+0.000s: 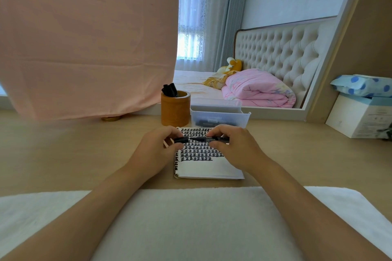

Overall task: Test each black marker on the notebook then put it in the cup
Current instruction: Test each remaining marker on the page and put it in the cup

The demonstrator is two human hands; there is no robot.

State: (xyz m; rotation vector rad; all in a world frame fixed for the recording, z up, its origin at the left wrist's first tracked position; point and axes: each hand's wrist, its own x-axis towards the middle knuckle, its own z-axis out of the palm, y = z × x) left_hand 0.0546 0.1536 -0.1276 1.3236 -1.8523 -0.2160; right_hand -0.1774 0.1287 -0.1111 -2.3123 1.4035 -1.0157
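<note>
Together, left hand (156, 150) pinches the cap and right hand (235, 146) the barrel of a slim black marker (201, 139) above the ink-marked white paper notebook (209, 167), both grips closed.

this is a bedroom in a home, with a wooden desk (63, 154) set against the wall. a large mirror (275, 6) above the desk shows the rest of the room: a bed (191, 82) with a tufted cream headboard (280, 48), a folded pink quilt (258, 89) and a yellow plush toy (233, 65) on it. behind the bed hang grey curtains (224, 17) and a lace sheer over a bright window (191, 27). a pink cloth (84, 38) drapes over the mirror's left side. a white box (358, 118) with a blue-dotted packet (362, 86) sits on the desk's right end.
</note>
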